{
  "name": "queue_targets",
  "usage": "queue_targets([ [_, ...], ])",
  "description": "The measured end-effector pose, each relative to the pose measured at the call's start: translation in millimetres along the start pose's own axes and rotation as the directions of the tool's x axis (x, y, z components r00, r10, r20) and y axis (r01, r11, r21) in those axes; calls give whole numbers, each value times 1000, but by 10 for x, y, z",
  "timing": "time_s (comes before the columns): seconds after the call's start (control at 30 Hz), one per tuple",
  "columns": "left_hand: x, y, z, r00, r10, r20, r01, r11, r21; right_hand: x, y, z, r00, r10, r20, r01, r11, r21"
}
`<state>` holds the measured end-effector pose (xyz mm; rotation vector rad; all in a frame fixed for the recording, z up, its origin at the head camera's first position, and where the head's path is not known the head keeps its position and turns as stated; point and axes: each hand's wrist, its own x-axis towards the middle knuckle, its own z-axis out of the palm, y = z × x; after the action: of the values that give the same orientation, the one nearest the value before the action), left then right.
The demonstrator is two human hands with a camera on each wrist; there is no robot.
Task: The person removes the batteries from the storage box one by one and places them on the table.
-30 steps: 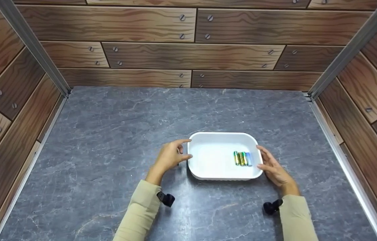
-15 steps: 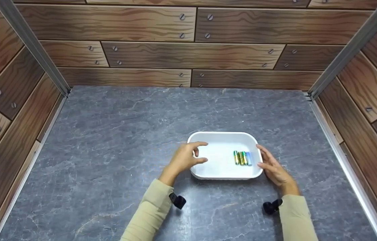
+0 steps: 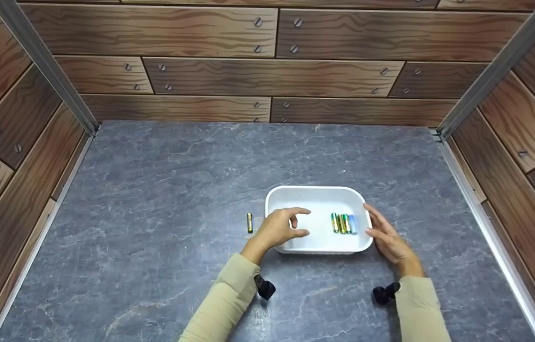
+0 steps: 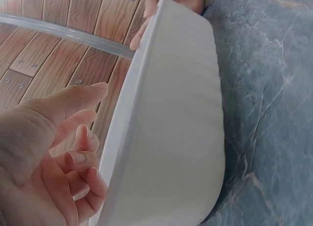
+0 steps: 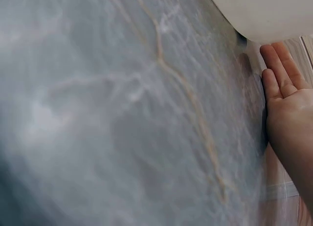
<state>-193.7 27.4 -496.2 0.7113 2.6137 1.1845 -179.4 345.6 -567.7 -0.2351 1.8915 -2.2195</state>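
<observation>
A white plastic tub (image 3: 314, 188) stands on the grey marbled table. Several green-and-gold batteries (image 3: 342, 223) lie side by side in its right half, with a pale blue patch at their right end. My left hand (image 3: 280, 229) is over the tub's left half, its thumb and forefinger spread with nothing between them; the left wrist view shows this hand (image 4: 58, 152) beside the tub's rim. At the tub's right end, my right hand (image 3: 389, 238) holds the rim with thumb and forefinger, other fingers outside the wall. A single battery (image 3: 249, 223) lies on the table left of the tub.
Wood-patterned panels (image 3: 210, 76) enclose the table (image 3: 153, 190) at the back and both sides, with metal strips (image 3: 490, 237) along the edges. A black wrist camera (image 3: 265, 288) sits by each sleeve.
My left hand has moved right, from the tub's left rim to over its inside. The single battery on the table has come into view behind it. The right hand has stayed in place.
</observation>
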Motion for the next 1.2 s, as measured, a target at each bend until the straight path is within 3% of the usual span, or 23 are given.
queue_targets([
  [0.23,49,77,93,999,-15,42,14,1000,22,18,-12,15,994,-88,-66,85,995,-49],
  [0.43,108,128,163,998,-27,57,25,999,41,32,11,48,987,-111,-117,114,993,21],
  [0.77,223,131,346,995,-74,70,69,995,68,31,52,1,999,-41,-31,44,991,127],
  [1.2,469,213,593,986,-164,15,159,971,180,23,61,-43,996,-77,39,69,982,175],
])
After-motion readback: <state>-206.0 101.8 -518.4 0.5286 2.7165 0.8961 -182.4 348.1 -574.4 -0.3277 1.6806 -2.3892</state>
